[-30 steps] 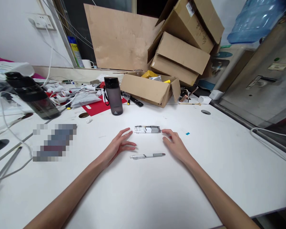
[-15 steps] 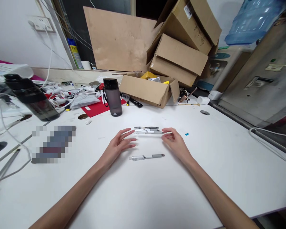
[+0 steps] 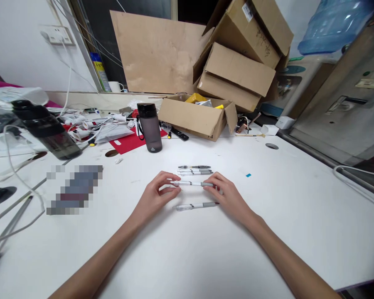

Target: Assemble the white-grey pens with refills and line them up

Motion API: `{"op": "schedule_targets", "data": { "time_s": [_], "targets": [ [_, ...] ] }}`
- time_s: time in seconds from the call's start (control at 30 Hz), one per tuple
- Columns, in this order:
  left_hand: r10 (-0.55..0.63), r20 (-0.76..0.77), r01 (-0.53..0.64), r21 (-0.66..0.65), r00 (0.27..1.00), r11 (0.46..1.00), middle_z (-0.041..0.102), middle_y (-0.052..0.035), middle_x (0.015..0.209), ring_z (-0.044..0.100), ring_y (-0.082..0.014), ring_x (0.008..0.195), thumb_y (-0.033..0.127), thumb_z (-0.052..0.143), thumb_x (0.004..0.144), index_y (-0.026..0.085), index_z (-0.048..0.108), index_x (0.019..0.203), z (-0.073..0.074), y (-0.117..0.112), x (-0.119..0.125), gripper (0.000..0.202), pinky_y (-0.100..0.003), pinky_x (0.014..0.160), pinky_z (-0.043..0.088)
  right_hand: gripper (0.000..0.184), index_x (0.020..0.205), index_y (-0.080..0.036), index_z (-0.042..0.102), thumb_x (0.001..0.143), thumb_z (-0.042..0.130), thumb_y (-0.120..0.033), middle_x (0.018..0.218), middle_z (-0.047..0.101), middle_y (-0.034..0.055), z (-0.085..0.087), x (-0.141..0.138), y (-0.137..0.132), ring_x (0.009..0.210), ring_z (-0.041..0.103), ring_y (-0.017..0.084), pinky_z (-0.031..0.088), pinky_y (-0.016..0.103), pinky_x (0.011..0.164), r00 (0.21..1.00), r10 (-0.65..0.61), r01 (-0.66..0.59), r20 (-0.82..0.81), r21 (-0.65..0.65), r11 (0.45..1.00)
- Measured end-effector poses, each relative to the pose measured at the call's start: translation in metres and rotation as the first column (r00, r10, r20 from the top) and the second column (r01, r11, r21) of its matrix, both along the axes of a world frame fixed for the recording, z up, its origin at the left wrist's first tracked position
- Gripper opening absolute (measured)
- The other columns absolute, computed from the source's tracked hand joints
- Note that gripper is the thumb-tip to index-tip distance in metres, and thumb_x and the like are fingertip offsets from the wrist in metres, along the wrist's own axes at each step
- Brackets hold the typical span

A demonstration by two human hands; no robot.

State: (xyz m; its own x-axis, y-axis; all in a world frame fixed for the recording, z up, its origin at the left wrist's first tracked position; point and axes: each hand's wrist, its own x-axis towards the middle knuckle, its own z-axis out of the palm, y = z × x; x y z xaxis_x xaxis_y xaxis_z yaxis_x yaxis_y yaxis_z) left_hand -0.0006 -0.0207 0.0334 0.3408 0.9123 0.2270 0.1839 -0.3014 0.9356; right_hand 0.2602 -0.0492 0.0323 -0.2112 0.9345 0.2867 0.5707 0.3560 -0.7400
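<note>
A white bench (image 3: pixel 205 253) seen from above. At far left a dark bottle (image 3: pixel 46 129) lies tilted; further in, a grey bottle (image 3: pixel 149 126) stands upright. The left hand (image 3: pixel 154 196) has its fingers curled, thumb and fingertips pinching the clear end of a pen (image 3: pixel 191 183). The pen runs level across to the right hand (image 3: pixel 229 198), which pinches its grey end likewise. Just behind lies a row of pens (image 3: pixel 195 170); just in front, a loose pen (image 3: pixel 195 205) rests between both hands. A blue sticker (image 3: pixel 248 175) lies to the right
</note>
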Motion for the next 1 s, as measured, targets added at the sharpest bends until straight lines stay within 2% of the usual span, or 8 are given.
{"op": "schedule_targets", "data": {
  "time_s": [0.1,0.17,0.3,0.43,0.53,0.77,1.0],
  "targets": [
    [-0.005,-0.055,0.010,0.098,0.998,0.995,0.061,-0.0050,0.116,0.065,-0.0201,0.103,0.038,0.068,0.092,0.024,0.069,0.105,0.001,-0.001,-0.001,0.019,-0.037,0.097,0.056,0.027,0.097,-0.026,0.067,0.106,0.045,-0.039,0.102,0.066,0.0043,0.001,-0.002,-0.002,0.096,0.061,0.022,0.047,0.035,0.085,0.997,0.040,-0.040,0.060,0.002,0.999],
    [0.006,-0.095,0.005,0.114,0.995,0.993,0.063,-0.0047,0.113,0.066,-0.0202,0.100,0.039,0.065,0.094,0.024,0.069,0.103,0.002,-0.001,-0.001,0.018,-0.037,0.095,0.055,0.028,0.098,-0.026,0.065,0.107,0.042,-0.038,0.102,0.067,0.0047,0.000,-0.003,-0.003,0.096,0.061,0.022,0.046,0.036,0.085,0.995,0.045,-0.044,0.086,-0.008,0.999],
    [0.013,-0.165,0.001,0.081,0.986,0.997,0.069,-0.0040,0.108,0.067,-0.0217,0.097,0.043,0.061,0.097,0.024,0.065,0.105,0.004,-0.002,-0.001,0.021,-0.036,0.090,0.051,0.028,0.096,-0.026,0.061,0.108,0.037,-0.035,0.097,0.066,0.0046,-0.002,-0.004,-0.004,0.089,0.060,0.022,0.045,0.035,0.080,0.990,0.036,-0.035,0.133,-0.011,0.999],
    [-0.052,-0.163,0.053,0.005,0.985,0.999,0.072,-0.0038,0.103,0.067,-0.0231,0.098,0.045,0.056,0.100,0.024,0.062,0.111,0.007,-0.005,0.000,0.025,-0.035,0.089,0.048,0.024,0.094,-0.025,0.058,0.107,0.038,-0.028,0.092,0.064,0.0036,-0.004,-0.003,-0.004,0.087,0.059,0.021,0.043,0.034,0.078,0.985,0.030,-0.033,0.170,0.020,0.999],
    [-0.097,-0.176,0.093,-0.034,0.980,0.995,0.071,-0.0019,0.095,0.065,-0.0215,0.093,0.047,0.052,0.102,0.025,0.063,0.114,0.009,-0.007,0.001,0.027,-0.031,0.083,0.046,0.023,0.091,-0.025,0.056,0.106,0.039,-0.025,0.089,0.063,0.0034,-0.004,-0.002,-0.003,0.084,0.058,0.021,0.042,0.033,0.075,0.982,0.020,-0.029,0.186,0.047,0.998],
    [-0.102,-0.219,0.083,-0.096,0.970,0.992,0.051,0.0045,0.067,0.043,-0.0152,0.063,0.051,0.047,0.102,0.025,0.066,0.110,0.007,-0.010,0.003,0.034,-0.027,0.061,0.031,0.026,0.084,-0.024,0.054,0.103,0.038,-0.016,0.085,0.064,0.0035,-0.006,-0.003,-0.001,0.081,0.056,0.022,0.040,0.033,0.073,0.977,-0.001,-0.024,0.212,0.116,0.993],
    [-0.150,-0.108,0.128,-0.188,0.983,0.974,0.036,0.0058,0.065,0.032,-0.0130,0.061,0.050,0.047,0.102,0.022,0.065,0.108,0.002,-0.008,0.003,0.033,-0.027,0.057,0.022,0.027,0.083,-0.023,0.054,0.100,0.038,-0.008,0.082,0.064,0.0036,-0.009,-0.004,0.001,0.080,0.055,0.022,0.041,0.034,0.074,0.982,0.011,-0.051,0.186,0.212,0.976]
  ]
}}
